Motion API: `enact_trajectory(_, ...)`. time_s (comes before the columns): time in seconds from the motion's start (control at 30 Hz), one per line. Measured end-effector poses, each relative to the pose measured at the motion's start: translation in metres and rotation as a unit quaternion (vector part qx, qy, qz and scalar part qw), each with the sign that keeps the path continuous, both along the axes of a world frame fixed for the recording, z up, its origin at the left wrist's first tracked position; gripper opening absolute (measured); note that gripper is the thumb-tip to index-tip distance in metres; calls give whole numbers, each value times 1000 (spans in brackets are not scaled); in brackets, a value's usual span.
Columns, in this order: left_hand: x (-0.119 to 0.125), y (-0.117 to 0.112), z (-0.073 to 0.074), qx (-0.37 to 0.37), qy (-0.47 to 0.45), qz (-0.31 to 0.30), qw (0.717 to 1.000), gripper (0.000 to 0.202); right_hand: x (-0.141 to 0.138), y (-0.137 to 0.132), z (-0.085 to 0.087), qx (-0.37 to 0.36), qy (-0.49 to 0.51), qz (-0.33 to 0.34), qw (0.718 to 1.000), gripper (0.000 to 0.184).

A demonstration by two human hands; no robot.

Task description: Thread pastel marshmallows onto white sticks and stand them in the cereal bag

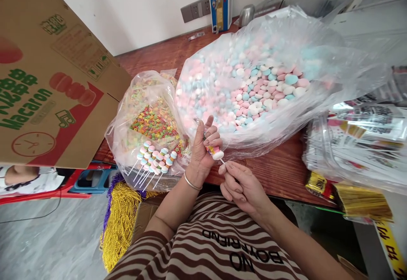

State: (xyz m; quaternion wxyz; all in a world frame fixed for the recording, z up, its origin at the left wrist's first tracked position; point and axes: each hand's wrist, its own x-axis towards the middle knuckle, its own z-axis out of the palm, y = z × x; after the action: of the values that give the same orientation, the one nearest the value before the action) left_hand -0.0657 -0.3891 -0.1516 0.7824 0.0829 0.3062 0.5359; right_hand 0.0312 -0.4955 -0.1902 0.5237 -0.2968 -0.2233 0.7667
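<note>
L hand (202, 148) is curled up w/ a candy pop (217, 155) in it, the round white end poking out. R hand (244, 184) pinches the thin white stick (223, 161) btwn thumb & fingers. The pop is in front of the striped shirt (216, 216), by the table's (284, 165) near edge. More pops (157, 159) lie to the L, on a clear bag (121, 129) of tiny rings (152, 121). A big clear bag (343, 70) of pink, white & blue sweets (260, 89) sits behind.
</note>
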Motion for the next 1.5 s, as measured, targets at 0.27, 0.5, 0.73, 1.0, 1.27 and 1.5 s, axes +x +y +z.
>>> enact_trajectory(0.27,5,-8,-15,45,35,-9,998,16,13,13,-16,318,-641,-219,663,25)
enact_trajectory(0.5,-9,-5,-9,70,5,17,997,17,15,10,-9,260,-545,-160,781,30)
enact_trajectory(0.73,-5,-19,-3,82,40,1,996,33,9,6,6,-9,-42,-43,998,35)
enact_trajectory(1.0,-13,-18,0,69,32,-91,993,22,25,13,-11,330,-501,-123,791,26)
enact_trajectory(1.27,-1,-26,-7,64,97,-107,987,30,25,17,-22,474,-717,-194,472,26)
enact_trajectory(1.5,7,-34,-13,81,86,-120,986,43,13,24,-18,398,-731,-274,482,31)
